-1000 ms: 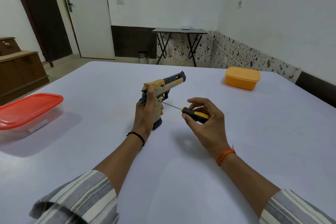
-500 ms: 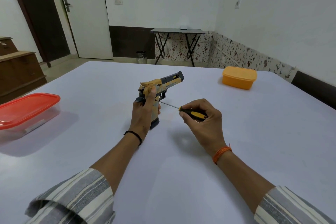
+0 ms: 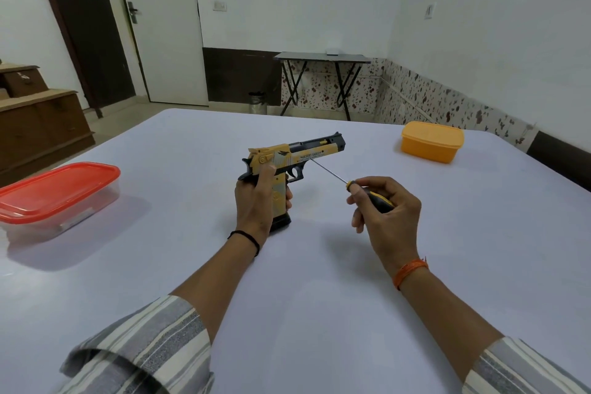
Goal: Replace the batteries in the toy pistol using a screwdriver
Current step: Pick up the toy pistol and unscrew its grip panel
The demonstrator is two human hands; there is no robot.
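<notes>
Our left hand [image 3: 256,198] wrapped around the grip of the toy pistol [image 3: 295,157], standing butt-down on the white counter [image 3: 319,313] at frame centre, our right hand [image 3: 383,217] grasping the screwdriver [image 3: 367,197], tip touching the pistol's frame under the barrel

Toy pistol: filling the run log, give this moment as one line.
left hand: grips yellow-black toy pistol | right hand: holds yellow-black screwdriver | tip: at frame

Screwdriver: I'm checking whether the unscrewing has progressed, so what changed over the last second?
The right hand shifted the screwdriver so its tip now meets the toy pistol on the frame above the trigger, not at the grip. The left hand still grips the pistol upright on the table; both boxes stayed put.
</notes>
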